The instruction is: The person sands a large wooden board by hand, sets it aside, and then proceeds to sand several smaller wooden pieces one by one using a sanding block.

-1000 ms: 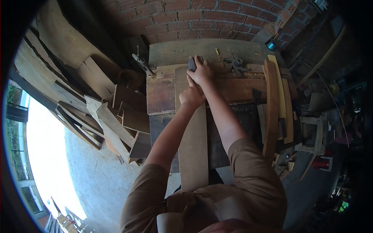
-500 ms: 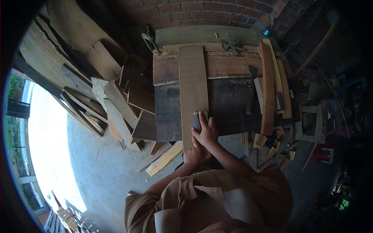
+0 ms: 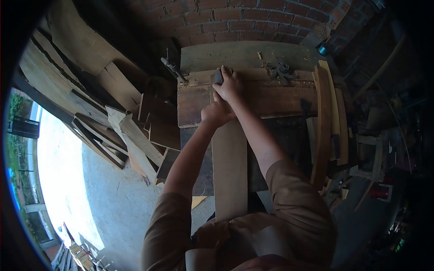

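Brown board (image 3: 229,167): lies lengthwise, near to far, over the desk (image 3: 212,56); we judge it stiff and fairly light, best taken by its long edges.
Dark block (image 3: 218,77): sits at the board's far end; we expect it rigid and light, easiest to hold by its sides.
Right hand (image 3: 229,86): grips the block.
Left hand (image 3: 217,113): half-curled just nearer; we cannot tell whether it grips anything.
Both hands: now far along the board; half a second earlier we see them nearer.
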Available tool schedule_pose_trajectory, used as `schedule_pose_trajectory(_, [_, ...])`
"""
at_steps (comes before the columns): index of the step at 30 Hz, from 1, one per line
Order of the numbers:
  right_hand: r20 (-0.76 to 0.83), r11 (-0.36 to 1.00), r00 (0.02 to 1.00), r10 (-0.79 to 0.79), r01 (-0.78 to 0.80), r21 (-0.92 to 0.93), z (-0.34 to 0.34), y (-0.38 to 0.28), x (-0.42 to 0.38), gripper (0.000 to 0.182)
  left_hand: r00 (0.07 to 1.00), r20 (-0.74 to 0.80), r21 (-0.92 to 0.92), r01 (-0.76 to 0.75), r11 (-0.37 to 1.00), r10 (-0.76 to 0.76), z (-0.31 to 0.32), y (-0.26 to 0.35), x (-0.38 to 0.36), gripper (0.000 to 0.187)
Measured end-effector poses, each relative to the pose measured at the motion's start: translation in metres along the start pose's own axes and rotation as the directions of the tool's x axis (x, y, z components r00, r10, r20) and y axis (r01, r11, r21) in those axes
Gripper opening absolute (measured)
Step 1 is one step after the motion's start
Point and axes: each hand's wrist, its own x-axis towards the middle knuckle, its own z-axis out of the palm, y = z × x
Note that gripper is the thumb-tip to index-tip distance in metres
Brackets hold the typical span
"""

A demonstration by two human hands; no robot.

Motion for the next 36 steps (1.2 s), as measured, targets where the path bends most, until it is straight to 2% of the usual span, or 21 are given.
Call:
schedule_pose_trajectory(2, [-0.032,0.999,0.999,-0.017,0.015,-0.050,0.002,0.001,-0.008,0.080,1.000,-0.018,-0.005,-0.015,1.000,0.015,0.000,0.001,-0.004,0.116])
schedule_pose_trajectory(5, [0.003,0.999,1.000,-0.028,0.028,0.026,0.003,0.007,-0.051,0.078,0.998,0.026,-0.029,0.052,0.998,-0.051,0.010,0.010,-0.046,0.114])
schedule_pose_trajectory(6, [-0.008,0.998,0.998,-0.056,0.056,0.008,0.009,0.011,-0.078,0.077,0.996,0.047,-0.048,0.076,0.996,-0.074,0.019,0.012,-0.074,0.113])
schedule_pose_trajectory(7, [0.053,0.996,0.996,-0.077,0.074,0.058,0.004,0.012,-0.114,0.077,0.994,0.061,-0.089,0.098,0.991,-0.093,0.034,0.012,-0.108,0.113])
schedule_pose_trajectory(8, [-0.013,0.983,0.983,-0.181,0.181,-0.020,0.010,0.017,-0.155,0.077,0.991,0.076,-0.128,0.120,0.984,-0.111,0.049,0.010,-0.145,0.114])
schedule_pose_trajectory(9, [0.003,0.976,0.976,-0.217,0.217,0.001,0.016,0.023,-0.197,0.077,0.980,0.159,-0.116,0.135,0.984,-0.116,0.062,0.009,-0.183,0.116])
schedule_pose_trajectory(10, [-0.045,0.970,0.970,-0.240,0.241,0.012,0.021,0.028,-0.241,0.077,0.989,0.109,-0.165,0.119,0.979,-0.102,0.086,0.002,-0.222,0.118])
schedule_pose_trajectory(12, [0.004,0.978,0.978,-0.207,0.206,0.028,0.015,0.029,-0.314,0.077,0.992,0.118,-0.234,0.061,0.970,-0.034,0.123,-0.014,-0.287,0.127])
schedule_pose_trajectory(14, [-0.070,0.972,0.970,-0.232,0.234,0.014,0.020,0.033,-0.353,0.077,0.993,0.113,-0.262,0.043,0.964,-0.013,0.138,-0.020,-0.314,0.130])
schedule_pose_trajectory(16, [-0.026,0.981,0.981,-0.195,0.195,-0.002,0.017,0.028,-0.351,0.077,0.965,0.260,-0.228,0.104,0.968,-0.042,0.134,-0.020,-0.319,0.131])
schedule_pose_trajectory(17, [-0.019,0.977,0.977,-0.211,0.212,0.023,0.015,0.027,-0.341,0.076,0.994,0.106,-0.197,0.001,0.980,0.020,0.143,-0.025,-0.313,0.130])
schedule_pose_trajectory(18, [-0.019,0.972,0.973,-0.228,0.229,0.047,0.014,0.026,-0.325,0.075,0.995,0.099,-0.191,-0.001,0.982,0.021,0.139,-0.026,-0.300,0.130])
schedule_pose_trajectory(20, [-0.046,0.972,0.973,-0.225,0.227,0.062,0.016,0.019,-0.274,0.074,0.999,-0.040,-0.183,-0.026,0.983,0.019,0.123,-0.024,-0.252,0.127])
schedule_pose_trajectory(23, [-0.075,0.984,0.981,-0.176,0.178,0.021,0.016,0.005,-0.166,0.074,0.999,0.022,-0.123,0.049,0.991,-0.046,0.061,-0.015,-0.153,0.123])
schedule_pose_trajectory(26, [-0.020,0.998,0.998,-0.067,0.067,0.019,0.009,-0.014,-0.053,0.075,0.998,-0.031,-0.048,0.044,0.998,-0.046,0.015,-0.015,-0.045,0.121])
schedule_pose_trajectory(28, [-0.035,0.996,0.998,-0.052,0.054,0.077,0.020,-0.017,-0.006,0.076,0.993,-0.121,0.036,-0.007,0.999,0.011,-0.007,-0.020,0.005,0.117])
schedule_pose_trajectory(30, [-0.266,0.994,0.959,-0.100,0.082,-0.076,0.031,-0.022,0.004,0.076,0.994,-0.105,0.050,-0.035,0.998,0.041,-0.014,-0.028,0.009,0.116])
schedule_pose_trajectory(31, [-0.175,0.996,0.982,-0.076,0.084,0.041,0.029,-0.016,-0.003,0.076,0.995,-0.073,0.045,-0.058,0.997,0.061,-0.010,-0.029,-0.001,0.114])
schedule_pose_trajectory(32, [-0.171,0.996,0.983,-0.065,0.073,0.042,0.026,-0.013,-0.015,0.076,0.996,-0.062,0.046,-0.062,0.997,0.065,-0.006,-0.027,-0.012,0.114])
schedule_pose_trajectory(34, [-0.054,0.994,0.997,-0.056,0.061,0.088,0.018,-0.011,-0.047,0.075,0.999,-0.043,0.018,0.016,1.000,-0.015,0.004,-0.018,-0.041,0.113])
schedule_pose_trajectory(36, [-0.044,0.990,0.993,-0.111,0.114,0.086,0.010,-0.007,-0.102,0.074,0.998,0.000,-0.050,0.057,0.997,-0.057,0.026,-0.010,-0.091,0.114])
